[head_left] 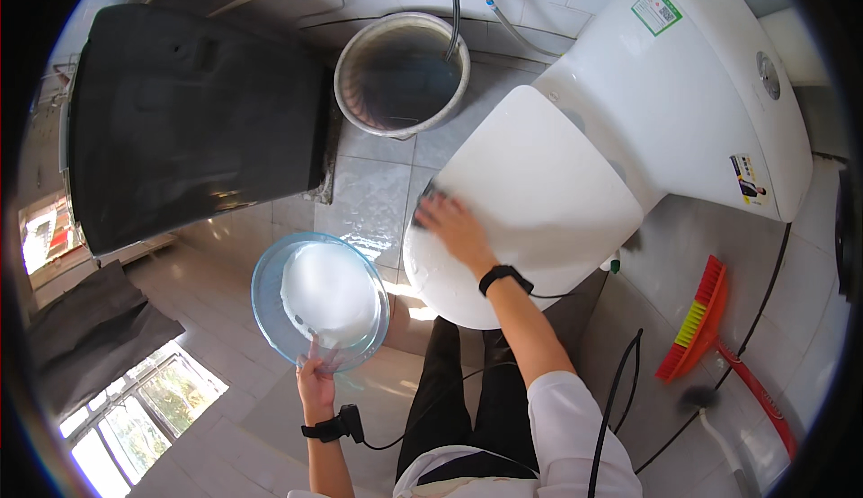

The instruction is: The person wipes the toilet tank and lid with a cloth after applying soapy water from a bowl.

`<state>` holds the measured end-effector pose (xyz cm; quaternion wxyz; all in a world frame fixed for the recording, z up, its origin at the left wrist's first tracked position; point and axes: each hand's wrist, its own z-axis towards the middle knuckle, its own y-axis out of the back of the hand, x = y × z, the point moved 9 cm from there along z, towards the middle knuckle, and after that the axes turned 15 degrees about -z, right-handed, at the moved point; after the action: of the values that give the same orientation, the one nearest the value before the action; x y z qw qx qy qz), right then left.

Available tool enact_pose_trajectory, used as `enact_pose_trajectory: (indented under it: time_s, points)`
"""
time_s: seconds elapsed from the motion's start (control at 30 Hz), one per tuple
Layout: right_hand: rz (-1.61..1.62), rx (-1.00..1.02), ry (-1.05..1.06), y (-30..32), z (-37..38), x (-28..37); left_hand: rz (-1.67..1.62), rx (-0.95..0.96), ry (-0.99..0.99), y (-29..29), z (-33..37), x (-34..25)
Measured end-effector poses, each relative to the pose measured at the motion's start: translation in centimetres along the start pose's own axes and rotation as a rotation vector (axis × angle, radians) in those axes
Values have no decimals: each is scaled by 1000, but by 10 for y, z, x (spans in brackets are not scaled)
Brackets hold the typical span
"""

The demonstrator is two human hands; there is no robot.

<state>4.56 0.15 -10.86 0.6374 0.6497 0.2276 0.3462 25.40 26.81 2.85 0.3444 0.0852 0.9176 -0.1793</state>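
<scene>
The dark pad (422,202), clasped under the right hand's (457,230) fingers at the toilet lid's (548,183) nine-o'clock edge, is best pressed flat, while the clear basin (270,318), gripped by the left hand (316,379) at eight o'clock, should be held level.

at the front of the toilet lid (539,192), a dark thing (422,203) is mostly hidden under the right hand (456,230). right of the lid, a red brush handle (757,392) is cut off; behind the lid, a green-bordered label (657,10) has unreadably small print.

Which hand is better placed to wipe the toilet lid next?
Probably the right hand: it's on the toilet lid, with something dark under its fingers. The left hand is holding the clear basin.
</scene>
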Motion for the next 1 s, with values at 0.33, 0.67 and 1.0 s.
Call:
enact_pose_trajectory:
  time_s: [0.33, 0.67, 1.0]
  points:
    - [-203, -293, -712, 75, -71, -239, 27, 87, 100, -22, 25, 15]
    - [73, -106, -432, 25, -103, -18, 61, 123, 138, -14, 36, 15]
    - [129, 29, -74, -4, -162, 37, 98, 127, 146, -26, 35, 13]
